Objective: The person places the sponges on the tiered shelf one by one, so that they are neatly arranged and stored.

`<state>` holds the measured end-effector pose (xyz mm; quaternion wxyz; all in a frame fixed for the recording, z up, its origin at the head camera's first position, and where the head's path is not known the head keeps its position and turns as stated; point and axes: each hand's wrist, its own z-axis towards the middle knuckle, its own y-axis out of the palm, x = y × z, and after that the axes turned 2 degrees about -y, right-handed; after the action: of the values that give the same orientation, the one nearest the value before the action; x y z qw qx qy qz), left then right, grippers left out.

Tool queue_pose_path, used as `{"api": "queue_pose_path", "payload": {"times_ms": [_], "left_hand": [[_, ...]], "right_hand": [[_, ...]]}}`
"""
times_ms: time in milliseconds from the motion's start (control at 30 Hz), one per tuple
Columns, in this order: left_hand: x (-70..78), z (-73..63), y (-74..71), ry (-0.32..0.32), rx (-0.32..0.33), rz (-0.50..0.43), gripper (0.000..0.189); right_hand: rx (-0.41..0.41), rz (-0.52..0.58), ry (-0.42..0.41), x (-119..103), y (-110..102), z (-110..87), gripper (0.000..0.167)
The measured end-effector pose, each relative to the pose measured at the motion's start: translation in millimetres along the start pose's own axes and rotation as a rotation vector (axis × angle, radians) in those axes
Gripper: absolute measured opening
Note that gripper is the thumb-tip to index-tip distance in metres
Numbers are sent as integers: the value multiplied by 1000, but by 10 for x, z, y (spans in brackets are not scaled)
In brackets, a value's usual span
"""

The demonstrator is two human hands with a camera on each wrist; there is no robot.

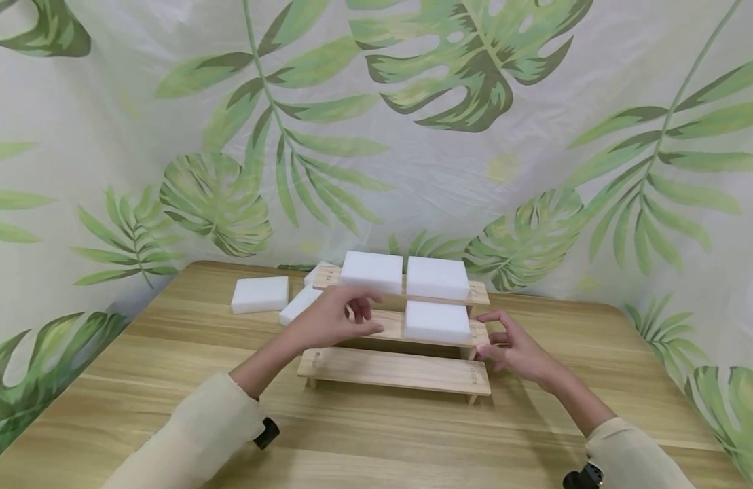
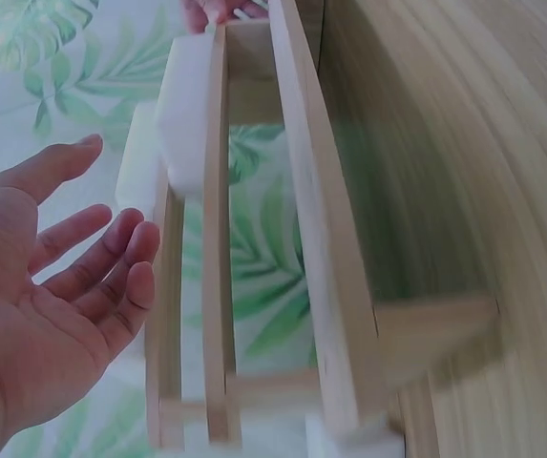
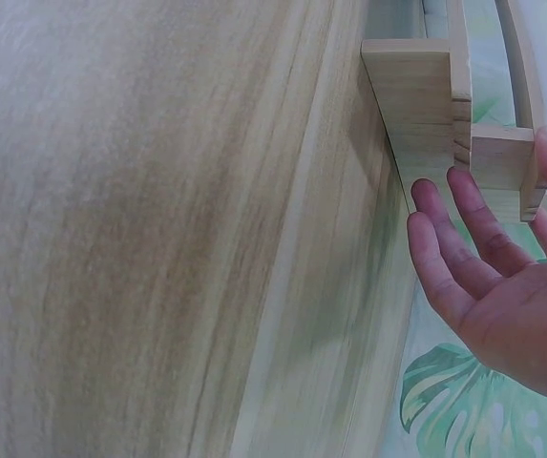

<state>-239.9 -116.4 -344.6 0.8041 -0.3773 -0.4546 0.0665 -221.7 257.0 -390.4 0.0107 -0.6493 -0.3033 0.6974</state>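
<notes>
A three-tier wooden display stand (image 1: 394, 371) stands on the table. White sponge-like blocks sit on it: a left block (image 1: 372, 270) and a right block (image 1: 437, 277) on the top tier, and one block (image 1: 437, 320) at the right of the middle tier. My left hand (image 1: 333, 318) hovers over the middle tier's left part, fingers loosely bent, holding nothing; the left wrist view shows its bare palm (image 2: 44, 343). At the stand's right end, my right hand (image 1: 519, 353) has thumb and index finger on either side of the middle board's end, lightly pinching it. Its other fingers (image 3: 445, 267) are loose.
Left of the stand, a white block (image 1: 260, 295) lies on the wood-grain table (image 1: 187, 339). Another block (image 1: 299, 305) lies closer, partly behind my left hand, with one more partly hidden behind the top tier. A leaf-patterned curtain (image 1: 327, 136) hangs behind the table.
</notes>
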Motion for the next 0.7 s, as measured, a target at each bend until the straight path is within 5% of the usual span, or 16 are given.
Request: {"api": "queue_pose_path", "payload": {"times_ms": [467, 700], "left_hand": [[-447, -459, -555, -113, 149, 128, 25], [-739, -612, -709, -192, 199, 177, 21]], "right_hand": [[1, 3, -10, -11, 15, -13, 59], [2, 4, -8, -14, 13, -21, 58]]}}
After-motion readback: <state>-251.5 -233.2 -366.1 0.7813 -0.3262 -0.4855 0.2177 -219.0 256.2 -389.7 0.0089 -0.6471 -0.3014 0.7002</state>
